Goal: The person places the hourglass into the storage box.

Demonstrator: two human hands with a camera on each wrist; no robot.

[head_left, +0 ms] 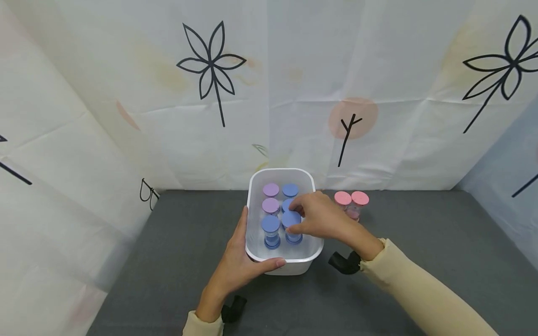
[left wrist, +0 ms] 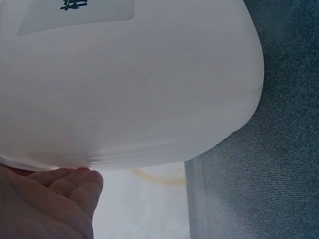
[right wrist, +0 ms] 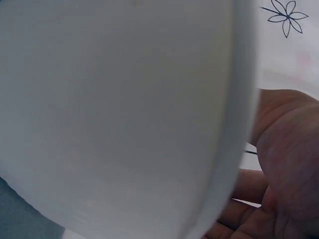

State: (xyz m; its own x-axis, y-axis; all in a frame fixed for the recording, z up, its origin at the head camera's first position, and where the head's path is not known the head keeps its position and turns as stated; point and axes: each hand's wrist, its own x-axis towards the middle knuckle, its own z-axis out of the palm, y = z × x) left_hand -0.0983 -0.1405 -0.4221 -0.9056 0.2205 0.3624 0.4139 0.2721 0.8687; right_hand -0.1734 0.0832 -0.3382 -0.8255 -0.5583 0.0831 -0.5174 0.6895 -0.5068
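Note:
A white plastic bin (head_left: 285,267) holds several sand timers with blue or purple caps, standing in two columns. My right hand (head_left: 322,215) reaches over the bin's right rim and pinches the front-right blue sand timer (head_left: 293,218) at its cap, thumb on the near side and fingers on the far side. Left of it stands another blue sand timer (head_left: 271,224); a purple sand timer (head_left: 270,205) is behind that one. My left hand (head_left: 237,263) rests against the bin's near-left corner, fingers extended along the left wall, thumb across the front rim. In the right wrist view, the bin wall (right wrist: 114,114) hides the pinched timer.
Two pink sand timers (head_left: 360,198) stand on the dark grey table (head_left: 201,224), right of the bin behind my right forearm. A patterned white cloth (head_left: 302,70) hangs behind the table. The bin's outer wall (left wrist: 129,89) bears a label (left wrist: 99,15).

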